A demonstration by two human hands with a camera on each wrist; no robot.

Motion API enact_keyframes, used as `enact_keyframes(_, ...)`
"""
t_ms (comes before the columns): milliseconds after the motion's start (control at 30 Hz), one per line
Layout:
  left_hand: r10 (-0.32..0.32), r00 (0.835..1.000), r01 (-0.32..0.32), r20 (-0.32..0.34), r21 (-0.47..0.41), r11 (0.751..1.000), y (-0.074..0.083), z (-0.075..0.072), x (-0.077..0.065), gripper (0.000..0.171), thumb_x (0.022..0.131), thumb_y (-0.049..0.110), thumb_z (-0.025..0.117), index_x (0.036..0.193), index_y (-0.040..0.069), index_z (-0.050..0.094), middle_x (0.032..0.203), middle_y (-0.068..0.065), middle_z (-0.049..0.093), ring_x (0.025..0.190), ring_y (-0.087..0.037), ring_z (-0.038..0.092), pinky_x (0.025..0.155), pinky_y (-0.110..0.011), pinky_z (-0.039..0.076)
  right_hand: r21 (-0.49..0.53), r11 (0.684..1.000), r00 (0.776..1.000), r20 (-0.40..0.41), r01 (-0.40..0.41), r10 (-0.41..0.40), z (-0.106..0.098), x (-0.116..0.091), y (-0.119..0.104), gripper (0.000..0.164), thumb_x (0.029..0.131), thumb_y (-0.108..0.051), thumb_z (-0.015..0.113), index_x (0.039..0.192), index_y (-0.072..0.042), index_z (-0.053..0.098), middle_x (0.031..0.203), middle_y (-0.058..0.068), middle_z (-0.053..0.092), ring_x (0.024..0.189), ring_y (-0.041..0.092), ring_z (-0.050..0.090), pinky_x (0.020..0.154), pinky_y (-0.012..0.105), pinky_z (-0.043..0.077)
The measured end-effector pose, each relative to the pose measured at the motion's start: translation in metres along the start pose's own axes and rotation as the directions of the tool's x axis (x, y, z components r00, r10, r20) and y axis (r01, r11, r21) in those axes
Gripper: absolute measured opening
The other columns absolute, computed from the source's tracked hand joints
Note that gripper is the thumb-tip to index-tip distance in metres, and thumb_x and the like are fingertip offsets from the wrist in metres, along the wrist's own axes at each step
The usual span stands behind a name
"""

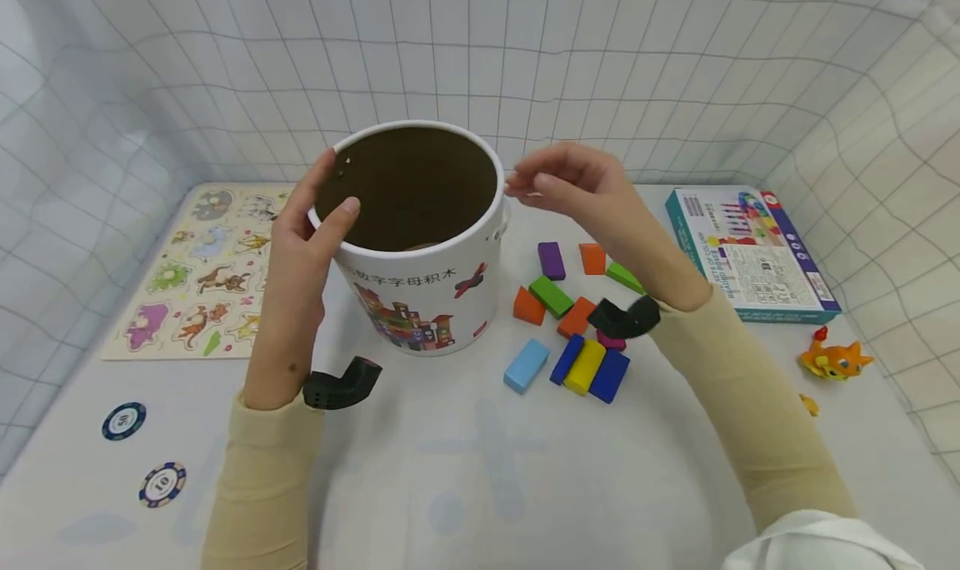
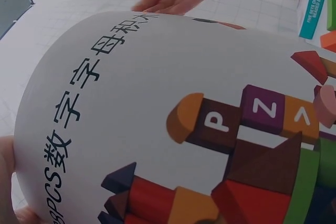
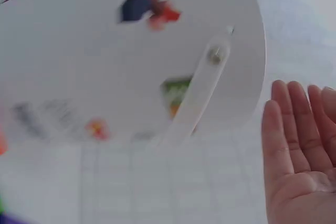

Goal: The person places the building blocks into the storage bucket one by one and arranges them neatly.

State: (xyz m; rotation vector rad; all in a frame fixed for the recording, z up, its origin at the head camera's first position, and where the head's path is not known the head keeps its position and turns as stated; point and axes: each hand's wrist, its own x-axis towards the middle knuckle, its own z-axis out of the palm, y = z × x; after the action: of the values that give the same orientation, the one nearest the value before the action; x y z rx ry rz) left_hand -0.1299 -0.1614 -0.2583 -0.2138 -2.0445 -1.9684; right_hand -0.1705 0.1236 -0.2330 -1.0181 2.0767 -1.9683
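Note:
A white toy-block bucket (image 1: pixel 420 303) with printed block pictures and Chinese lettering stands upright on the table, its dark inside facing up. My left hand (image 1: pixel 300 237) grips its rim at the left, the thumb lying over the edge. At the bucket's right side my right hand (image 1: pixel 581 182) is raised, fingers loosely bent and holding nothing, fingertips close to the rim. The right wrist view shows that palm (image 3: pixel 299 187) beside the bucket wall, near a white handle strap (image 3: pixel 199 87). Most of the bucket's inside is hidden in shadow.
Several coloured wooden blocks (image 1: pixel 555 297) lie right of the bucket. An animal puzzle board (image 1: pixel 167 310) lies at left, with two poker chips (image 1: pixel 162 484) nearer. A boxed bead set (image 1: pixel 757 257) and an orange toy figure (image 1: pixel 832 360) are at right. White netting (image 1: pixel 600 62) encloses the table.

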Motion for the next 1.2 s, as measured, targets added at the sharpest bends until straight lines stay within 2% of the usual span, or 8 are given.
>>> enact_keyframes(167,-0.005,1.0,0.005,-0.005,-0.02,1.0,0.002,0.0,0.0,0.052,0.085,0.02,0.057,0.134,0.022,0.04,0.139,0.006,0.032,0.126,-0.014,0.027,0.102,-0.039,0.021,-0.129,0.98,0.988,-0.006,-0.152,0.152,-0.04,-0.059,0.057,0.025,0.091,-0.009,0.049,0.114,-0.003,0.055,0.111,0.012,0.058,0.104,0.022,0.054,0.087,0.027,0.042)
enact_keyframes(300,-0.018,1.0,0.018,-0.017,-0.005,1.0,0.001,-0.001,0.0,0.052,0.085,0.021,0.056,0.134,0.023,0.04,0.139,0.006,0.033,0.124,-0.018,0.029,0.1,-0.039,0.023,-0.252,0.913,0.935,0.072,-0.32,0.348,-0.056,-0.093,0.101,0.037,0.09,-0.015,0.051,0.126,-0.006,0.047,0.126,0.012,0.047,0.117,0.023,0.044,0.093,0.035,0.038)
enact_keyframes(433,-0.021,1.0,0.021,-0.02,0.004,1.0,0.0,-0.001,-0.001,0.052,0.086,0.021,0.056,0.134,0.024,0.04,0.139,0.006,0.033,0.124,-0.018,0.029,0.1,-0.04,0.023,-0.363,0.862,0.89,0.155,-0.353,0.429,-0.058,-0.107,0.129,0.048,0.088,-0.015,0.054,0.133,-0.008,0.04,0.136,0.011,0.038,0.126,0.026,0.031,0.098,0.045,0.03)
enact_keyframes(633,-0.032,0.999,0.031,-0.022,-0.019,0.999,0.001,-0.001,-0.002,0.051,0.085,0.022,0.058,0.133,0.026,0.042,0.138,0.007,0.033,0.124,-0.016,0.03,0.1,-0.038,0.022,-0.527,0.796,0.89,0.149,-0.298,0.432,-0.053,-0.108,0.138,0.046,0.085,-0.017,0.059,0.129,-0.011,0.046,0.138,0.011,0.037,0.131,0.028,0.023,0.1,0.049,0.023)
enact_keyframes(867,-0.035,0.999,0.035,-0.012,-0.024,0.999,0.003,0.0,-0.002,0.051,0.085,0.023,0.058,0.133,0.026,0.042,0.138,0.007,0.033,0.125,-0.015,0.028,0.101,-0.038,0.02,-0.633,0.723,0.916,0.056,-0.276,0.398,-0.041,-0.104,0.13,0.031,0.079,-0.015,0.066,0.108,-0.012,0.056,0.124,0.009,0.051,0.118,0.026,0.041,0.096,0.046,0.032)
enact_keyframes(1033,-0.04,0.999,0.04,-0.012,-0.007,0.999,0.003,0.001,-0.002,0.052,0.085,0.023,0.057,0.134,0.025,0.04,0.139,0.007,0.032,0.126,-0.015,0.027,0.102,-0.039,0.019,-0.689,0.667,0.922,-0.003,-0.282,0.387,-0.039,-0.104,0.127,0.029,0.078,-0.016,0.068,0.104,-0.011,0.055,0.109,0.004,0.057,0.102,0.022,0.049,0.089,0.042,0.039)
enact_keyframes(1100,-0.036,0.999,0.036,-0.011,0.006,0.999,0.003,0.002,-0.002,0.052,0.086,0.023,0.056,0.134,0.025,0.039,0.139,0.008,0.031,0.126,-0.015,0.026,0.102,-0.04,0.019,-0.698,0.659,0.927,-0.021,-0.281,0.374,-0.039,-0.105,0.126,0.029,0.078,-0.015,0.068,0.104,-0.01,0.056,0.103,0.003,0.058,0.097,0.021,0.05,0.086,0.04,0.042)
enact_keyframes(1200,-0.035,0.999,0.035,-0.011,0.004,0.999,0.002,0.002,-0.002,0.052,0.086,0.023,0.056,0.135,0.024,0.039,0.139,0.008,0.031,0.126,-0.015,0.026,0.102,-0.041,0.019,-0.679,0.679,0.938,-0.038,-0.278,0.346,-0.041,-0.106,0.126,0.03,0.078,-0.012,0.067,0.106,-0.009,0.056,0.102,0.004,0.057,0.095,0.021,0.051,0.083,0.039,0.045)
